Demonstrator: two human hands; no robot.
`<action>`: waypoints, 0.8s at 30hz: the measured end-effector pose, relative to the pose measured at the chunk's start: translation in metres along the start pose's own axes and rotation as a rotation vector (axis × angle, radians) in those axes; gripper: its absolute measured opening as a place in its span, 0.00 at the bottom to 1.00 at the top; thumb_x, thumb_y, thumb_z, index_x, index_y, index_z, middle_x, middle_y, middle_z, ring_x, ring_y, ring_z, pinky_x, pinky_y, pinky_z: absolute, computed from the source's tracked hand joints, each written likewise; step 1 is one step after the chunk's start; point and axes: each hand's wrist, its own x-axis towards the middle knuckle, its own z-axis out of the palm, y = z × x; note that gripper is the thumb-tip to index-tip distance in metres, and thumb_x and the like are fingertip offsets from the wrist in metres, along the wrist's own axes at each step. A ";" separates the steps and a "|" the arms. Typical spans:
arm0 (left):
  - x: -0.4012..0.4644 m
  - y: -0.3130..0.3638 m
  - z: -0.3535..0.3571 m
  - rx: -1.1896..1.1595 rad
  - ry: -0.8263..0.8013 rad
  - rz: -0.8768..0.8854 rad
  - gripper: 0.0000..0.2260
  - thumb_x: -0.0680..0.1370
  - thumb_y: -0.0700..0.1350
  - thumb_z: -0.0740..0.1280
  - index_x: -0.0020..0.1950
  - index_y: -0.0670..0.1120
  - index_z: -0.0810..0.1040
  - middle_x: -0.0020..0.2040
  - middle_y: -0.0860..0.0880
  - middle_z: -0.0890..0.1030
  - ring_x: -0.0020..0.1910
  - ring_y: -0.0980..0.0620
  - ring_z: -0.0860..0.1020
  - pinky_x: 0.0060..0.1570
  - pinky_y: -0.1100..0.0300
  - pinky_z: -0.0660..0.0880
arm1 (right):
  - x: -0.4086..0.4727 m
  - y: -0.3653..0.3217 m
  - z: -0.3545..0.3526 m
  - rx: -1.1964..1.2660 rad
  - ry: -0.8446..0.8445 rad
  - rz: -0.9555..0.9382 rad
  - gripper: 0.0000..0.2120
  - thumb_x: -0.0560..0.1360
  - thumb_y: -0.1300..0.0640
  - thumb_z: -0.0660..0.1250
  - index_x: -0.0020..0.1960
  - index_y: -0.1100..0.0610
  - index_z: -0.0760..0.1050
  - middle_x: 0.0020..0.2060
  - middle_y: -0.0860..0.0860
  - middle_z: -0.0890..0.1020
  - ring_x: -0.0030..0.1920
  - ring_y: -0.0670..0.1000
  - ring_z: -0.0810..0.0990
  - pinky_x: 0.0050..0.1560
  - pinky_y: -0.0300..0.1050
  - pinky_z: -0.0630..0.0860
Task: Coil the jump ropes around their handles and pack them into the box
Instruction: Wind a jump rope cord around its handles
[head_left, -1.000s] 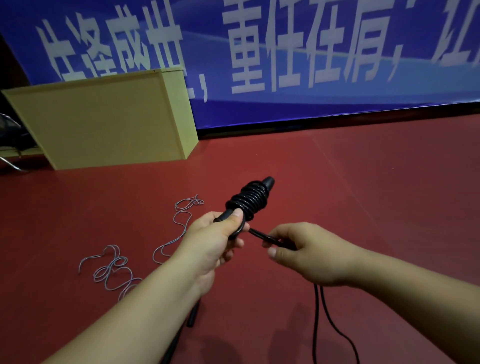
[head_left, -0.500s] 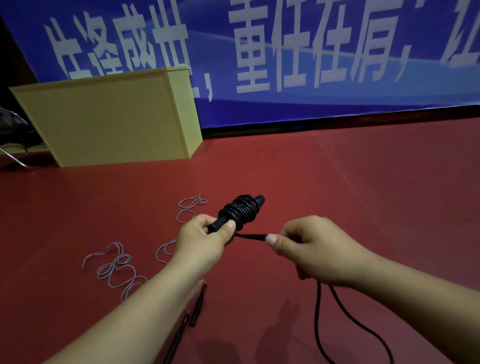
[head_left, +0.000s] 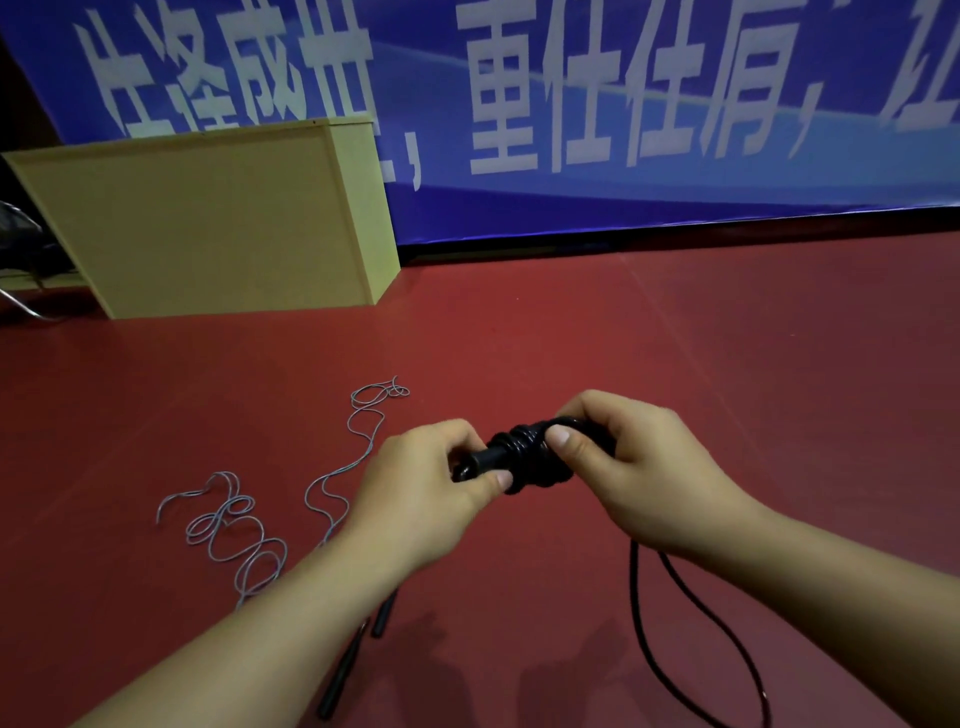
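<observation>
left hand (head_left: 415, 488): fingers curled round bare end of black handle (head_left: 480, 461)
right hand (head_left: 631, 467): thumb and fingers pinched rope coil (head_left: 535, 457)
slack rope (head_left: 675, 623): hung below right hand

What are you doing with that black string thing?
A person is winding a black jump rope around its handle. The left hand holds the bare end of the handle, and the right hand presses the coil of rope down onto it. Loose rope trails on the red floor, so it isn't finished. A grey-blue rope lies uncoiled at the left, and the yellow box stands behind.
</observation>
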 end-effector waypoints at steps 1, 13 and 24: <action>-0.002 0.000 0.001 0.025 -0.042 0.044 0.09 0.69 0.55 0.75 0.41 0.53 0.78 0.31 0.54 0.78 0.35 0.51 0.77 0.38 0.53 0.75 | 0.000 0.000 0.000 0.024 -0.008 -0.005 0.05 0.78 0.52 0.65 0.44 0.49 0.78 0.35 0.44 0.83 0.37 0.42 0.81 0.41 0.46 0.78; -0.012 0.010 0.003 0.008 -0.186 0.301 0.12 0.71 0.62 0.65 0.50 0.60 0.79 0.35 0.55 0.79 0.35 0.54 0.76 0.39 0.52 0.74 | 0.009 0.024 -0.010 -0.107 0.057 0.032 0.06 0.73 0.44 0.70 0.44 0.45 0.82 0.35 0.42 0.83 0.38 0.39 0.80 0.38 0.35 0.74; -0.011 0.018 -0.006 0.078 -0.276 0.342 0.06 0.74 0.56 0.70 0.49 0.57 0.81 0.36 0.55 0.81 0.36 0.57 0.76 0.39 0.57 0.73 | 0.018 0.035 -0.026 -0.119 0.034 0.067 0.08 0.68 0.45 0.76 0.41 0.49 0.83 0.33 0.44 0.82 0.38 0.40 0.79 0.34 0.31 0.72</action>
